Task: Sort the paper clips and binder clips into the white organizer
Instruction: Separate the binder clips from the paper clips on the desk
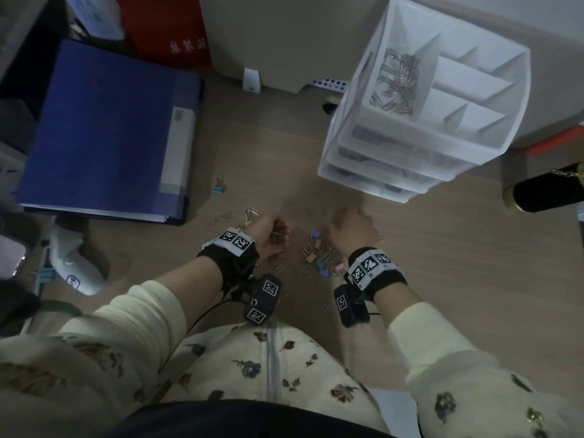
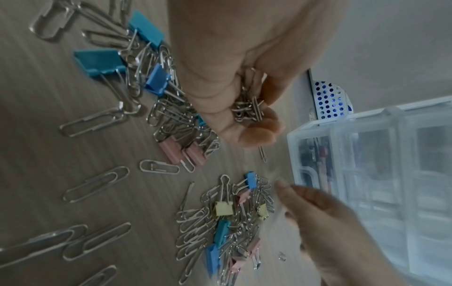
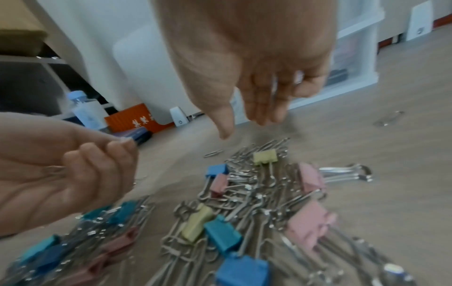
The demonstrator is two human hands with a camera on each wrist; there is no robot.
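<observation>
- Fingers (image 2: 257,131) of the left hand (image 1: 273,237) are curled into a loose fist round a bunch of silver paper clips (image 2: 248,108), held just above the worktop (image 1: 442,279).
- Right hand (image 1: 350,229) hovers over the worktop with its fingers (image 3: 264,104) straight, hanging down and holding nothing; it is blurred.
- Between and just below the two hands lies a mixed heap (image 1: 317,259) of paper clips and small binder clips (image 3: 223,235) in blue, teal, pink and yellow.
- More paper clips lie scattered singly (image 2: 96,183) on the worktop near the left wrist, with a second cluster (image 2: 156,81) of teal and blue binder clips under that hand.
- One teal binder clip (image 1: 218,187) sits alone, near the corner of a blue folder (image 1: 104,131).
- White organizer (image 1: 420,99) stands on the far right of the worktop, well apart from the heap; one top compartment holds a pile of silver clips (image 1: 395,82), and clear drawers sit below.
</observation>
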